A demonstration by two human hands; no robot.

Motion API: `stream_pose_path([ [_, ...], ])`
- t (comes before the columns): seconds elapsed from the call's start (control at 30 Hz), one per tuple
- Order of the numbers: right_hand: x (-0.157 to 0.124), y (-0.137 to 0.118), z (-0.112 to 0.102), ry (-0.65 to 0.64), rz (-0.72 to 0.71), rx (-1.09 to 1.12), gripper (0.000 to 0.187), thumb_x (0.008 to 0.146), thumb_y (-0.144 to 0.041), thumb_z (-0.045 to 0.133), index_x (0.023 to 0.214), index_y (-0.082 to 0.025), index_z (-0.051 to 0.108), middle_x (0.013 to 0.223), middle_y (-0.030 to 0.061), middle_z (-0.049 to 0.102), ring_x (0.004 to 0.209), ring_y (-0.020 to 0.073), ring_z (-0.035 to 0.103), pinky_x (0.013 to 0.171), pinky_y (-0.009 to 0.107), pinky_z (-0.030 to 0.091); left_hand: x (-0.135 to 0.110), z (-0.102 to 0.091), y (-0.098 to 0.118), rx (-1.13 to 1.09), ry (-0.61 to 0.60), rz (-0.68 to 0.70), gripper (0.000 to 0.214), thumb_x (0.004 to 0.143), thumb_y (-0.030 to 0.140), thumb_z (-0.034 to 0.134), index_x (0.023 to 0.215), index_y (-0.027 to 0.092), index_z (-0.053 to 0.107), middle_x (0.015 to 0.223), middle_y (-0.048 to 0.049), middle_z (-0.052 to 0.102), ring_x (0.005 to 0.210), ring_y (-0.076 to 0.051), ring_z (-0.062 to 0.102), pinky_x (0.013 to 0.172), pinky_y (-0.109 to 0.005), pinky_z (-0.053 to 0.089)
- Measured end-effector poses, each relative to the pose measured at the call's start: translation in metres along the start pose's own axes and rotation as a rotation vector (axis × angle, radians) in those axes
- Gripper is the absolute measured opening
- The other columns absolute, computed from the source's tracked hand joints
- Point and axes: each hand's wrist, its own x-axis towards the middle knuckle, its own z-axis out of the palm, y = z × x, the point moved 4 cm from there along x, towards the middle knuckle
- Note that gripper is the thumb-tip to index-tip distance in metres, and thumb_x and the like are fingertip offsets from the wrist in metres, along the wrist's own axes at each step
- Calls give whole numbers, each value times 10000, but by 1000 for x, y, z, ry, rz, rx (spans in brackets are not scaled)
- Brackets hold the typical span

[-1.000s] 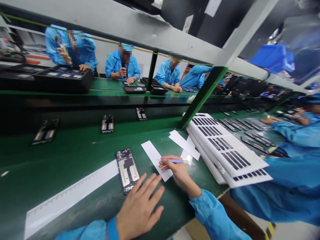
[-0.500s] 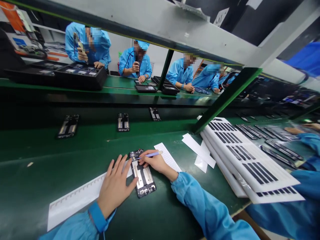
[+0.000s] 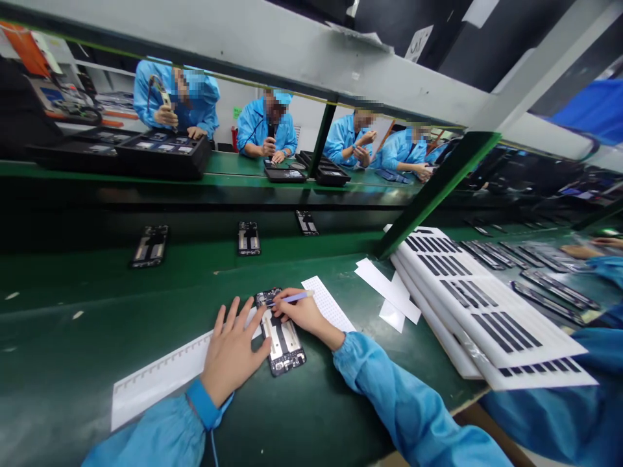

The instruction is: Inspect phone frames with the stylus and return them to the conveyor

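Observation:
An opened phone body [image 3: 283, 344], with bare metal plates and dark circuit parts, lies on the green bench in front of me. My left hand [image 3: 233, 357] rests flat with fingers spread, over a white strip with small tabs [image 3: 160, 373]; its fingertips and thumb reach the phone's left edge. My right hand [image 3: 304, 312] pinches a slim lavender pen-shaped tool [image 3: 294, 297] over the phone's upper part. The tool's tip and whatever it touches there are too small to make out. A white sheet with rows of small marks [image 3: 327, 305] lies beyond my right hand.
Blank white paper pieces [image 3: 387, 288] and stacked white sheets with black strips [image 3: 479, 298] lie to the right. More phone bodies [image 3: 249, 239] sit along the far green strip. A green post [image 3: 438, 194] slants up. Co-workers in blue sit opposite; another person's sleeve [image 3: 606, 269] shows at right.
The view has shifted slightly, so things at the left appear further right. Both hands keep nearly the same pose at the phone. A co-worker opposite has raised their hands.

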Motion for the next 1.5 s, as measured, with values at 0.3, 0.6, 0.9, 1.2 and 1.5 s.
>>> stream_pose_path([
  [0.3,-11,-35,32,137,-185,111,368,805,-493,609,958,-164,663,712,50,698,635,189,685,583,295,571,-40,-42,-7,38,98,21,621,919,451,501,1479,234,343,1552,-99,309,1450,-325,210,1158,-534,241],
  [0.6,-7,-5,93,-268,-21,7,278,697,-395,751,811,-144,712,644,22,696,582,156,669,588,265,571,-78,-45,-59,67,115,-53,517,912,396,509,1406,254,452,1452,-113,437,1377,-336,346,1108,-569,298],
  [0.9,-7,-2,79,-274,141,21,298,636,-360,789,818,-134,723,682,50,724,655,188,710,601,268,587,-75,-31,-60,40,9,-45,457,917,460,492,1331,278,554,1462,-56,466,1371,-331,370,1116,-563,310],
  [1.2,-7,-7,80,-254,144,25,331,629,-397,799,806,-130,717,665,53,723,642,186,711,583,260,579,-75,-29,-61,30,-16,-63,459,912,452,497,1326,264,560,1465,-59,463,1360,-329,388,1112,-550,330],
  [1.5,-4,-1,81,-282,138,57,329,617,-367,822,825,-127,740,691,60,736,641,181,714,598,257,588,-75,-31,-60,3,15,-64,449,906,436,508,1321,274,565,1446,-58,485,1353,-323,399,1111,-543,334],
])
